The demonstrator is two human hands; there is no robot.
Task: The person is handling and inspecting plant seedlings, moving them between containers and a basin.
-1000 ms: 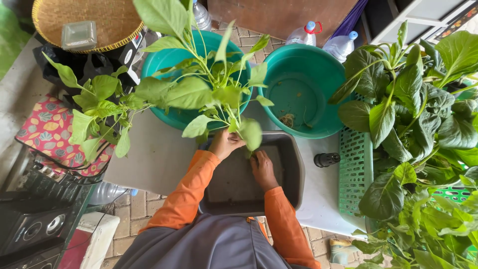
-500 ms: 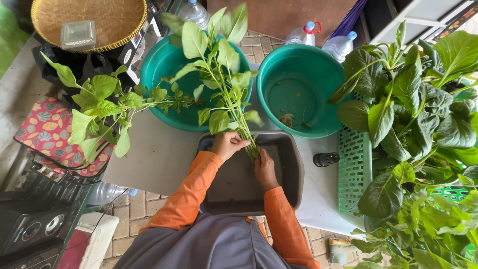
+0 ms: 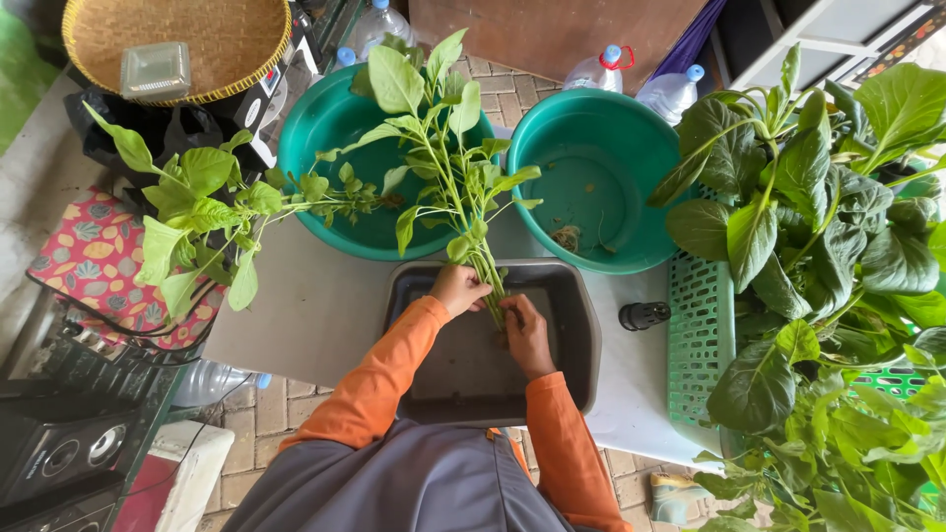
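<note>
A bunch of leafy green stalks [image 3: 448, 167] is gripped by both of my hands over a dark grey rectangular tub [image 3: 572, 325]. My left hand [image 3: 458, 289] clasps the stems just below the leaves. My right hand [image 3: 524, 330] holds the lower stem ends, down inside the tub. The leaves fan out over the left of two teal basins [image 3: 320, 143]. Orange sleeves cover both forearms.
A second teal basin [image 3: 631, 158] holds scraps. A green plastic crate [image 3: 700, 315] with big leafy greens [image 3: 828, 256] stands at the right. More stalks [image 3: 207, 212] lie at the left. A woven tray [image 3: 187, 39], water bottles [image 3: 596, 71] and a small black object [image 3: 642, 315] are nearby.
The bunch has swung from leaning left toward upright, away from me. My hands have slid down into the tub, and the right hand now grips the stem ends.
</note>
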